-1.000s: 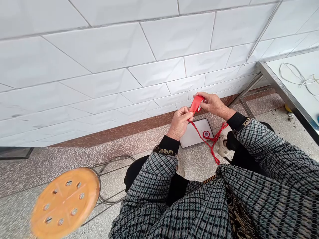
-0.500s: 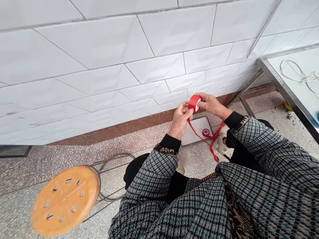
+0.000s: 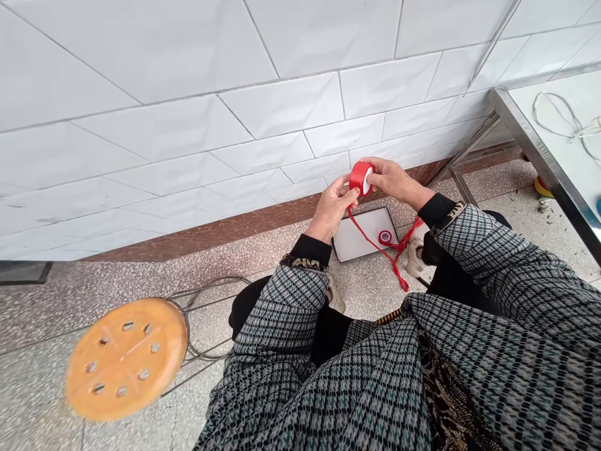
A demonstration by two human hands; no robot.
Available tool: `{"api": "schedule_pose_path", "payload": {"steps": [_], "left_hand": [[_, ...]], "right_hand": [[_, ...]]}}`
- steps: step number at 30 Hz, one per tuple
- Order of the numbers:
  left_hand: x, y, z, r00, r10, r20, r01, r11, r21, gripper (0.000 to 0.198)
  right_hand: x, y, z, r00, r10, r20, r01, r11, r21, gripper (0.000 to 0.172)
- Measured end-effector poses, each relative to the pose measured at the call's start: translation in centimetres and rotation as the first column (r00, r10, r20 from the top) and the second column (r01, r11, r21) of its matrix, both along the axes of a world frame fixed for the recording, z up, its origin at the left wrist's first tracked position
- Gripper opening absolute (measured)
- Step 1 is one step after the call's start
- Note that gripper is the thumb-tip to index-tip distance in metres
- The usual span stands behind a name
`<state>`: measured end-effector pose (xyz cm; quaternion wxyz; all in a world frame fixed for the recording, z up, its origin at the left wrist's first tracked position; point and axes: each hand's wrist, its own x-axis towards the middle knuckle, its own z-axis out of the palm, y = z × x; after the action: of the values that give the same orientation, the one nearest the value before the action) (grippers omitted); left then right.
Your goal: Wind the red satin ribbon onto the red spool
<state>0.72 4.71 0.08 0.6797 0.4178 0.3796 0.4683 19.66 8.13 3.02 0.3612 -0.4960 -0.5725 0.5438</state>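
Note:
My right hand [image 3: 395,183] grips a roll of wide red ribbon or tape [image 3: 357,178], its thumb pushed into the white core. From the other side, my left hand [image 3: 330,208] pinches the roll's near edge between thumb and fingers. A narrow red strand [image 3: 366,237] hangs below my left hand and runs down to a loop [image 3: 400,280] over the floor. A smaller red roll with a pale core [image 3: 385,237] is lower down, above the shallow white tray [image 3: 353,248] with a dark rim. Whether it rests there I cannot tell.
An orange round stool [image 3: 126,360] with metal legs lies tipped on its side at the left. White tiled wall [image 3: 282,106] rises in front. To the right stands a metal-edged table [image 3: 539,147] with pale wire [image 3: 556,116] on it. My shoes [image 3: 414,258] are near the tray.
Both hands and the roll appear slightly higher and further left, along with most of the scene, as the view shifts. The grip on the roll looks the same.

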Motion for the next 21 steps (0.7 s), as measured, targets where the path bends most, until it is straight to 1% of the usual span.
{"api": "schedule_pose_path", "payload": {"steps": [2,7,9,12,14,17,19,21], "left_hand": [[-0.1,0.1,0.0,1.0,-0.027,0.008,0.027,1.0,-0.005,0.045],[-0.3,-0.6,0.2,0.997,-0.067,0.033,0.069,0.993,-0.092,0.044],[-0.5,-1.1,0.0,0.995,-0.082,0.055,0.087,0.992,-0.091,0.046],[-0.8,-2.0,-0.7,0.99,-0.096,0.103,0.101,0.994,-0.048,0.053],[-1.2,-2.7,-1.4,0.99,-0.069,0.122,0.071,0.997,-0.009,0.056],[-1.9,-4.1,-2.4,0.992,0.019,0.128,-0.023,0.999,0.03,0.058],[-2.5,-5.2,-2.8,0.99,0.079,0.118,-0.083,0.996,0.029,0.059],[-3.2,-6.4,-2.9,0.986,0.13,0.103,-0.132,0.991,0.009,0.06]], "right_hand": [[0.0,0.0,0.2,1.0,0.024,-0.02,-0.024,1.0,-0.011,0.041],[-0.1,0.0,0.3,0.996,0.033,-0.084,-0.039,0.997,-0.062,0.037],[-0.2,-0.1,-0.1,0.991,0.064,-0.114,-0.072,0.995,-0.071,0.036],[-0.8,-0.3,-1.5,0.969,0.151,-0.195,-0.166,0.984,-0.065,0.036],[-1.7,-0.6,-2.6,0.942,0.207,-0.264,-0.227,0.973,-0.047,0.039],[-3.3,-1.1,-3.7,0.887,0.311,-0.341,-0.333,0.943,-0.007,0.044],[-3.9,-1.2,-4.3,0.83,0.419,-0.369,-0.438,0.898,0.034,0.05],[-3.7,-1.0,-5.5,0.776,0.513,-0.367,-0.521,0.849,0.085,0.058]]}}
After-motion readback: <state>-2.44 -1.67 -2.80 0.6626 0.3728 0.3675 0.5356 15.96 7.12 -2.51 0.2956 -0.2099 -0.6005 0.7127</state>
